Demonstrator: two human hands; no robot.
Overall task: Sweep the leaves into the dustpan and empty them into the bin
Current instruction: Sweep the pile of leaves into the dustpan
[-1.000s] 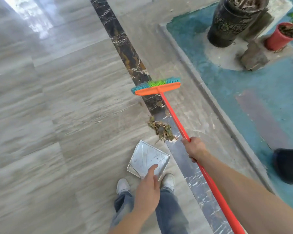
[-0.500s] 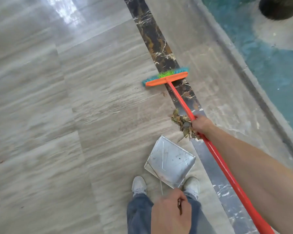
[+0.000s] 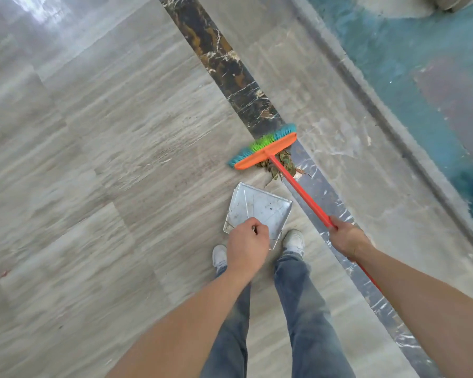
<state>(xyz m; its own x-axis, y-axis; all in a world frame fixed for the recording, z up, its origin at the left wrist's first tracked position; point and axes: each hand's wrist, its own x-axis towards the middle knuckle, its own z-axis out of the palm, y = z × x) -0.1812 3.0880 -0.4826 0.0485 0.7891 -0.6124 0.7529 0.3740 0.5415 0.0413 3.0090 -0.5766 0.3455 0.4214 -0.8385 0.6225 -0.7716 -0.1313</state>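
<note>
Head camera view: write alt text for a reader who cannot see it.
Seen from above, a person's right hand pulls an orange broom against a pile of dry leaves toward a metal dustpan, steadied by its thin handle in the left hand. It sits on a grey tiled floor before their white shoes.

No legible text

Nothing in the view carried writing, a label, a brand mark, a number or a sign that could be read; the broom [image 3: 265, 151], the metal dustpan [image 3: 260, 211], the shoes [image 3: 294, 240] and the floor [image 3: 120, 159] showed only plain colour, scuffs and stone veining, and motion blur softened the finer surface marks too much to tell.
</note>
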